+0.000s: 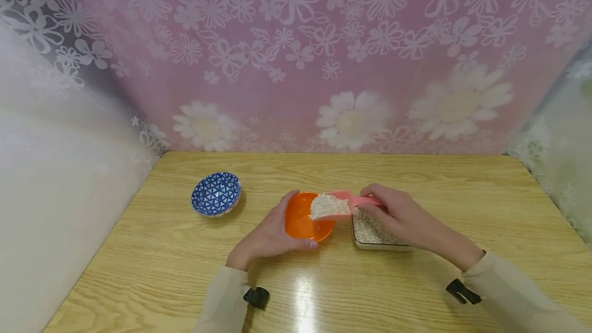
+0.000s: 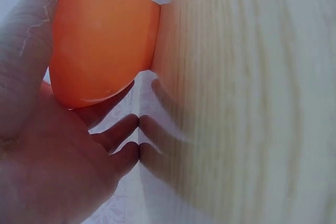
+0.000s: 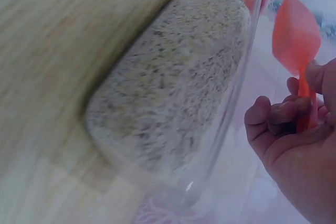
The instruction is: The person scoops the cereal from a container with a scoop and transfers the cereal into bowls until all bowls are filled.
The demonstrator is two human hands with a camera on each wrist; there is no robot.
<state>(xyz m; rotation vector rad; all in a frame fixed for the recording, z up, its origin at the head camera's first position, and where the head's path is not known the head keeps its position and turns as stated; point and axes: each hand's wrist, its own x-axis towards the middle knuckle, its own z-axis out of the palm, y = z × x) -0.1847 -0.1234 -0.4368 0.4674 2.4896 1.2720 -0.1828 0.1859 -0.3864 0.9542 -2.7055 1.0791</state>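
Observation:
On the wooden table, my left hand (image 1: pixel 273 235) holds an orange bowl (image 1: pixel 300 226), thumb on its near side and fingers round the far rim. The left wrist view shows the bowl's outer wall (image 2: pixel 105 35) between thumb and index finger. In my right hand (image 1: pixel 402 217) is the handle of a pink scoop (image 1: pixel 344 195), gripped between thumb and fingers. Pale flakes (image 1: pixel 328 205) fill the scoop, whose front end is over the bowl's right part. Beneath the right hand stands a clear rectangular container (image 3: pixel 251 30) with more flakes (image 3: pixel 168 77), partly hidden by the hand in the head view.
A blue-and-white patterned bowl (image 1: pixel 216 194) sits to the left of the orange one. Behind the table (image 1: pixel 139 261) hangs a pink flowered curtain (image 1: pixel 287 81), with pale sheets at both sides. Black straps (image 1: pixel 256 297) are on both sleeves.

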